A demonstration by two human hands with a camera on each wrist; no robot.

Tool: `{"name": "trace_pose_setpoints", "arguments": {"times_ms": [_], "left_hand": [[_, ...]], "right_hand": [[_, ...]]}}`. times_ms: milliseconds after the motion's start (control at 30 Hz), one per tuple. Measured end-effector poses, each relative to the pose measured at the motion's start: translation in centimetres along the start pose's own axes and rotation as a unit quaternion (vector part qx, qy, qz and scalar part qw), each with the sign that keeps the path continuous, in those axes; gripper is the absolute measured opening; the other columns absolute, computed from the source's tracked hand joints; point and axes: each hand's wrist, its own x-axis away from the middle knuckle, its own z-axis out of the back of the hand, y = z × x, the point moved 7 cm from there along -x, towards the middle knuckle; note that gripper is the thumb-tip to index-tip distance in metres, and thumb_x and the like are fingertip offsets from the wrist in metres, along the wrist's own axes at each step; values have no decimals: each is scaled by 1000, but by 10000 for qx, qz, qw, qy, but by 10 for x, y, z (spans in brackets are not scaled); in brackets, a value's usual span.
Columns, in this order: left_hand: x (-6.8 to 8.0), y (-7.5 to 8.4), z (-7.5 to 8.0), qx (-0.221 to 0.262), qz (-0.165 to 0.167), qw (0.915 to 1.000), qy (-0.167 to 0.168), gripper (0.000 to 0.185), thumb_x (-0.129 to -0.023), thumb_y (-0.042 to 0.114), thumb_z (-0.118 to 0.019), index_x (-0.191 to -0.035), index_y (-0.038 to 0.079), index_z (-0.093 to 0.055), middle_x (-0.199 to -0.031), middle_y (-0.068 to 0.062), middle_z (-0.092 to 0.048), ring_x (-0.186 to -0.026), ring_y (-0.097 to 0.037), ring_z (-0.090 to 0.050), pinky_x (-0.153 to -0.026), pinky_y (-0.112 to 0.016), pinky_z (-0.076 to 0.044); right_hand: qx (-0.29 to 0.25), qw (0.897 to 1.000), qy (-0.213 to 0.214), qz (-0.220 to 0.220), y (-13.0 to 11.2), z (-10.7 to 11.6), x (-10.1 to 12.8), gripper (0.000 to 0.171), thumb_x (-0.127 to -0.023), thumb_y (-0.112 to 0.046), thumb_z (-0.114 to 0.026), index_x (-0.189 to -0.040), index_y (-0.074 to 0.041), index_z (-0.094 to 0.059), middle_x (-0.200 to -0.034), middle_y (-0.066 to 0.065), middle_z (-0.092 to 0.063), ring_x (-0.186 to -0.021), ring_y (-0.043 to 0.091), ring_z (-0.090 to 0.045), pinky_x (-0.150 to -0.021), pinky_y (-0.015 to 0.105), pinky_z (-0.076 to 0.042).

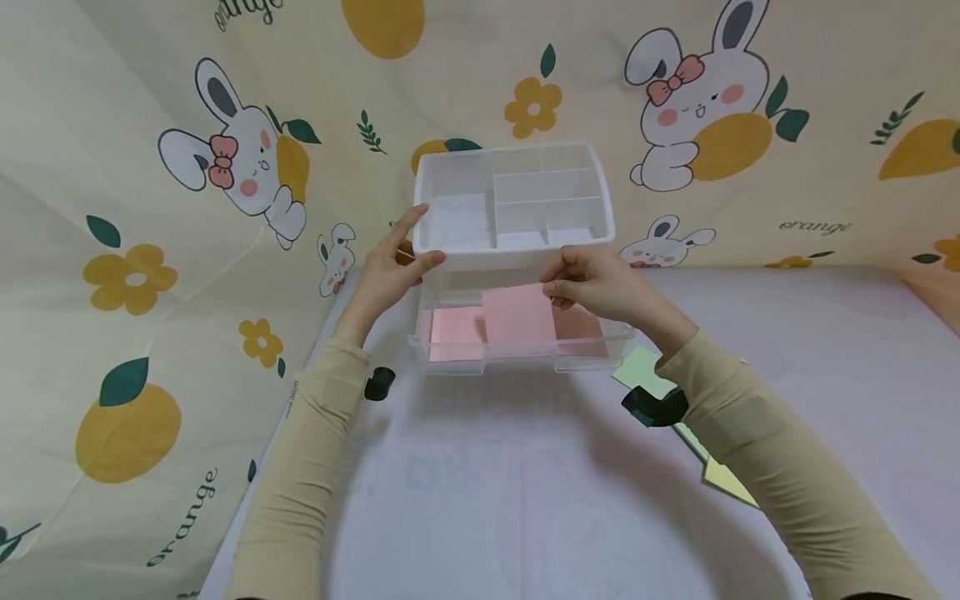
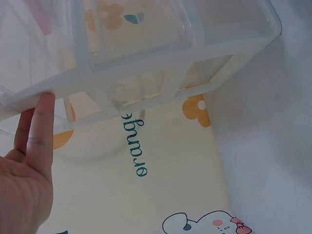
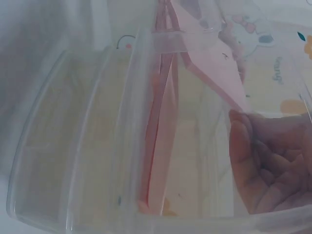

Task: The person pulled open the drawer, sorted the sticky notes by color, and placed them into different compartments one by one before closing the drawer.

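Note:
A white plastic drawer organizer [image 1: 514, 250] with a compartment tray on top stands at the back of the table. Its clear drawer [image 1: 450, 367] is pulled out at the front. My left hand [image 1: 386, 271] grips the top's left corner, thumb on the front edge; in the left wrist view its fingers [image 2: 41, 131] lie against the frame. With thumb and fingertips my right hand [image 1: 592, 283] pinches the upper right corner of a pink sticky-note pad [image 1: 519, 315], tilted up at the drawer. More pink pads stand inside, one at the left [image 1: 456, 333], another at the right [image 1: 581, 333].
Green sticky-note pads [image 1: 643, 371] and a yellow one [image 1: 729, 482] lie on the white table at the right, partly hidden under my right forearm. A cloth printed with rabbits and oranges [image 1: 480, 100] hangs behind and along the left.

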Motion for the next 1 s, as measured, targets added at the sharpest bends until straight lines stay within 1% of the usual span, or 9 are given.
{"name": "trace_pose_setpoints", "arguments": {"times_ms": [133, 300, 467, 567, 667, 833, 1000], "left_hand": [[0, -1, 0, -9, -9, 10000, -25, 68, -77, 58, -64, -134, 59, -27, -97, -10, -53, -83, -21, -59, -74, -30, -55], [0, -1, 0, -1, -15, 10000, -3, 68, -77, 57, -64, -134, 59, -27, -96, -9, -53, -81, -21, -58, -73, -30, -55], [0, -1, 1, 6, -28, 10000, 8, 68, -77, 57, -64, -134, 59, -27, -96, -9, -53, -81, -21, -58, -72, -30, -55], [0, 0, 0, -8, -44, 10000, 13, 68, -77, 57, -64, -134, 59, -27, -96, -9, -53, -81, -21, -58, -72, -29, -55], [0, 2, 0, -5, -70, 10000, 17, 68, -77, 57, -64, -135, 59, -28, -96, -9, -53, -80, -21, -58, -72, -29, -55], [1, 3, 0, 17, -108, 9999, 16, 67, -78, 56, -64, -135, 58, -28, -95, -9, -53, -80, -21, -59, -72, -30, -55], [1, 2, 0, -38, -124, 9999, 38, 66, -79, 55, -63, -135, 58, -27, -95, -9, -53, -79, -21, -58, -71, -30, -55]], "right_hand": [[271, 9996, -39, 24, 1, -3, -1, 12, -91, -6, -58, -98, 3, -60, -87, 16, -65, -73, 17, -60, -65, 24, -54], [872, 9959, 85, 234, -2, -4, -3, 10, -89, -6, -60, -96, 0, -62, -86, 14, -67, -73, 17, -61, -63, 22, -51], [1333, 9901, 177, 393, -4, -7, -4, 8, -87, -7, -63, -93, -1, -63, -85, 12, -68, -75, 18, -62, -67, 26, -52], [1509, 9872, 195, 485, -6, -8, -3, 8, -86, -7, -63, -93, -2, -64, -85, 11, -68, -77, 19, -63, -69, 30, -53], [1643, 9846, 189, 571, -8, -8, -2, 8, -86, -7, -63, -92, -2, -64, -85, 10, -69, -78, 19, -64, -71, 31, -53], [1777, 9820, 219, 596, -8, -7, 0, 7, -85, -7, -63, -91, -3, -65, -83, 9, -70, -78, 18, -64, -72, 31, -51], [1654, 9846, 168, 542, -8, -7, 1, 10, -88, -12, -63, -93, -4, -65, -85, 9, -70, -78, 17, -63, -73, 31, -51]]}}
